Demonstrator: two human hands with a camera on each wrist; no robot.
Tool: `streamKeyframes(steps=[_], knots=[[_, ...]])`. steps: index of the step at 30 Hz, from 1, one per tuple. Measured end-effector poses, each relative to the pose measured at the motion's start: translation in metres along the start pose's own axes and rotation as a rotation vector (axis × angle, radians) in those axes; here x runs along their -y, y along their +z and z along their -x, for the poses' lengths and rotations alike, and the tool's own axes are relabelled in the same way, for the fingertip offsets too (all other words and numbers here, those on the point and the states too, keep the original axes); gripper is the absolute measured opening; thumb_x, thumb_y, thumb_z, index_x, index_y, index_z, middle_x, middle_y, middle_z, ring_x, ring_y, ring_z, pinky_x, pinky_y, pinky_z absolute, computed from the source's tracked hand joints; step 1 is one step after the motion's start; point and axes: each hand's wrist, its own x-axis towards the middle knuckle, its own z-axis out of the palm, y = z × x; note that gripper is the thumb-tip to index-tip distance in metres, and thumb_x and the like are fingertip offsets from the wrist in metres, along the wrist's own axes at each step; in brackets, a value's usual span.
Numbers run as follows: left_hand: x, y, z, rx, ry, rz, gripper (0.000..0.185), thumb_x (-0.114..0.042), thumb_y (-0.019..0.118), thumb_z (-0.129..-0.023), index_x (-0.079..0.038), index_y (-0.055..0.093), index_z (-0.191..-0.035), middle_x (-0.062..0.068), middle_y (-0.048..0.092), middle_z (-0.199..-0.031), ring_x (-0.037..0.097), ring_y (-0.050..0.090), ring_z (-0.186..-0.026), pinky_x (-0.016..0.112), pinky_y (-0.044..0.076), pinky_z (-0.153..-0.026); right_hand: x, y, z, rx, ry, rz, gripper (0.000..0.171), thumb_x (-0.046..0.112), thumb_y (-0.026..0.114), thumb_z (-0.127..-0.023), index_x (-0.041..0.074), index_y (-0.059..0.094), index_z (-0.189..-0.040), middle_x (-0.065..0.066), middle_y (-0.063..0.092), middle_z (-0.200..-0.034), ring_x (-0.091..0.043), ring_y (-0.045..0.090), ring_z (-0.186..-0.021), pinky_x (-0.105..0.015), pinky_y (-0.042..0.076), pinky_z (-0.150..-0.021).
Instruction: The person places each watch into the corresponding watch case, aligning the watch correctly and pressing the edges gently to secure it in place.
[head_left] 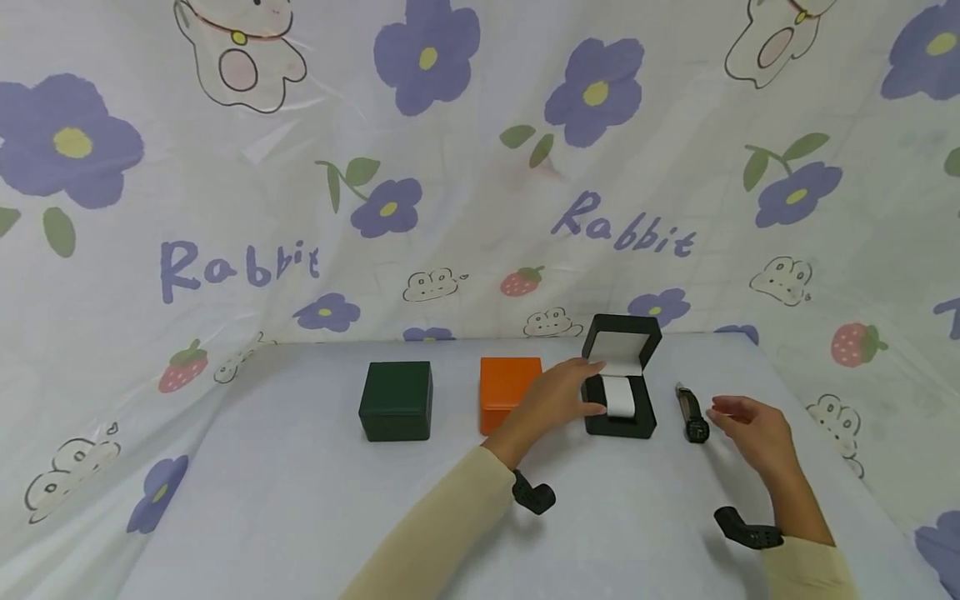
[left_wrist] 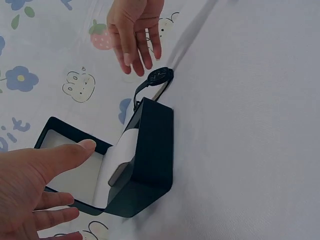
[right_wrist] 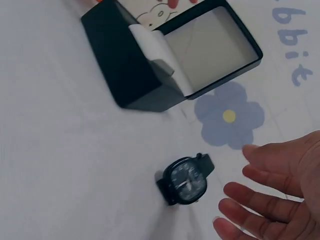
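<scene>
A black watch box [head_left: 621,425] stands open on the table, lid up, with a white pillow [head_left: 619,395] inside. My left hand [head_left: 561,397] reaches to the box's left side with straight fingers that touch it and hold nothing; its thumb [left_wrist: 75,150] hovers by the lid. A black wristwatch [head_left: 692,415] lies flat just right of the box [right_wrist: 125,75]. My right hand [head_left: 750,421] hovers right of the watch [right_wrist: 187,181] with fingers [right_wrist: 250,197] spread, a small gap between them and the watch.
An orange closed box [head_left: 510,390] sits left of the black box, behind my left hand. A dark green closed box [head_left: 396,400] stands further left. A flower-and-rabbit printed sheet [head_left: 450,208] covers the table and rises as a backdrop close behind the boxes.
</scene>
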Motion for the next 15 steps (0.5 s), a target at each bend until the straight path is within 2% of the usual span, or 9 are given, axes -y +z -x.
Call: streamKeyframes(steps=[2, 4, 7, 10, 15], knots=[[-0.001, 0.001, -0.003, 0.004, -0.001, -0.007, 0.077, -0.044, 0.080, -0.087, -0.025, 0.046, -0.154, 0.001, 0.050, -0.153, 0.017, 0.049, -0.138, 0.035, 0.045, -0.111, -0.004, 0.002, -0.002, 0.032, -0.001, 0.017, 0.047, 0.027, 0.063, -0.101, -0.007, 0.059, -0.133, -0.028, 0.065, -0.124, -0.040, 0.063, -0.107, -0.031, 0.053, -0.072], [-0.002, 0.003, -0.006, 0.004, -0.001, -0.013, 0.078, -0.044, 0.080, -0.087, -0.026, 0.046, -0.154, 0.000, 0.051, -0.152, 0.016, 0.050, -0.137, 0.034, 0.046, -0.111, -0.009, 0.004, -0.004, 0.046, -0.007, 0.030, 0.047, 0.025, 0.065, -0.100, -0.009, 0.059, -0.133, -0.029, 0.065, -0.122, -0.042, 0.062, -0.107, -0.032, 0.051, -0.070], [-0.002, 0.006, -0.010, 0.013, -0.012, -0.021, 0.079, -0.045, 0.081, -0.086, -0.026, 0.046, -0.154, -0.001, 0.052, -0.151, 0.015, 0.050, -0.137, 0.034, 0.045, -0.111, -0.013, 0.006, -0.004, 0.057, -0.024, 0.051, 0.046, 0.022, 0.067, -0.098, -0.011, 0.060, -0.130, -0.029, 0.067, -0.116, -0.042, 0.063, -0.103, -0.032, 0.050, -0.067], [-0.003, 0.009, -0.012, 0.032, -0.026, -0.034, 0.079, -0.046, 0.081, -0.085, -0.027, 0.046, -0.154, -0.003, 0.053, -0.150, 0.014, 0.051, -0.136, 0.033, 0.047, -0.109, -0.015, 0.007, -0.004, 0.078, -0.001, 0.065, 0.048, 0.026, 0.068, -0.098, -0.012, 0.062, -0.127, -0.029, 0.068, -0.113, -0.042, 0.063, -0.101, -0.032, 0.050, -0.065], [-0.006, 0.014, -0.014, 0.039, -0.039, -0.047, 0.078, -0.046, 0.082, -0.084, -0.027, 0.048, -0.153, -0.003, 0.057, -0.145, 0.013, 0.056, -0.128, 0.032, 0.053, -0.101, -0.014, 0.010, -0.005, 0.081, 0.027, 0.077, 0.047, 0.029, 0.068, -0.098, -0.011, 0.066, -0.122, -0.029, 0.069, -0.112, -0.042, 0.063, -0.102, -0.037, 0.053, -0.070]])
